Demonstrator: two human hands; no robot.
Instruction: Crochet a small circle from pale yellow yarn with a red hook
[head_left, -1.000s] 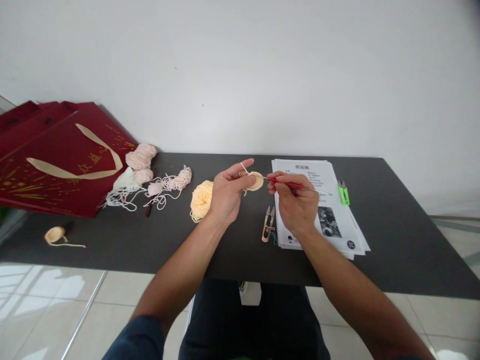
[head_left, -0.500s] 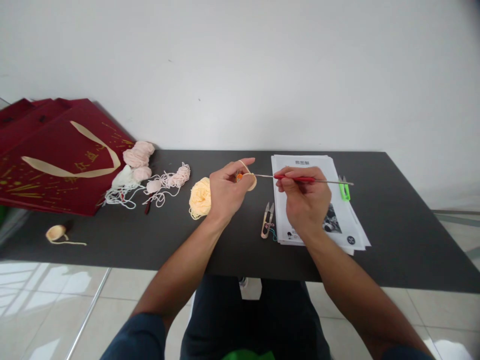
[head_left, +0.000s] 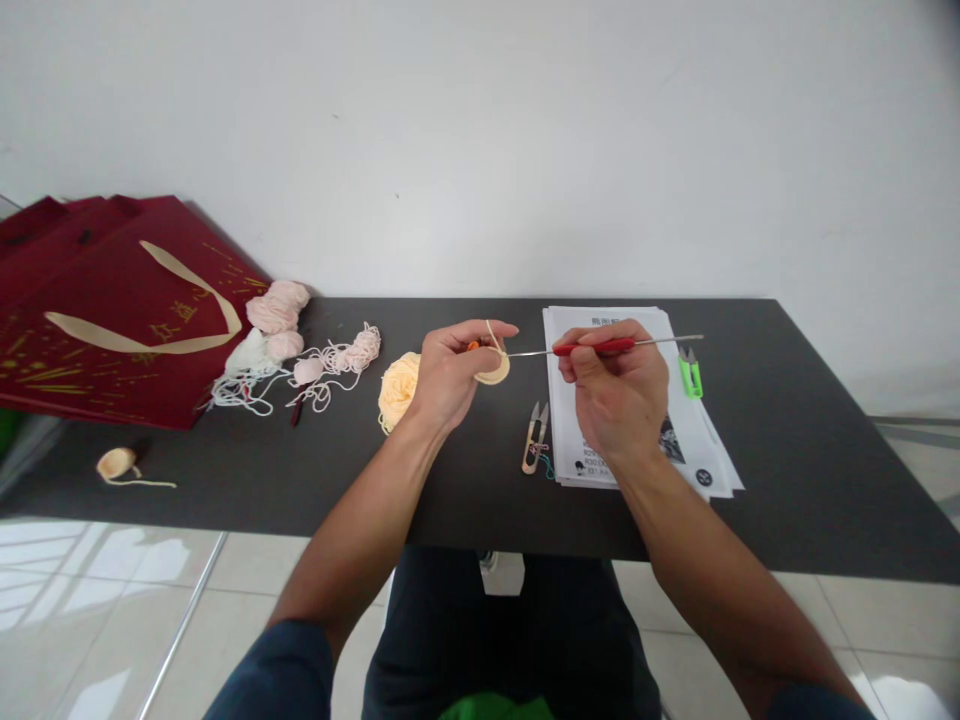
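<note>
Between the thumb and fingers of my left hand [head_left: 454,372] is a small cream crochet piece [head_left: 493,374], its rounded edge showing below the thumb. A strand of yarn runs up over the index finger, and a bit of orange shows by that finger. My right hand [head_left: 619,390] grips the red handle of a crochet hook [head_left: 616,346]; its metal shaft points left and the tip meets the crochet piece. Beside my left wrist lies a ball of yellow yarn [head_left: 397,390], partly covered by the hand.
Thread snips [head_left: 535,438] lie left of printed sheets [head_left: 562,420], with green snips [head_left: 690,374] at the sheets' right edge. Pink and white yarn [head_left: 277,308] sits by red gift bags [head_left: 112,300]. A small cream crocheted cup [head_left: 115,462] rests at the table's [head_left: 247,480] front left.
My left hand has turned slightly, so more of the crochet piece shows below the thumb. The hook has tilted a little, its tip still at the piece.
</note>
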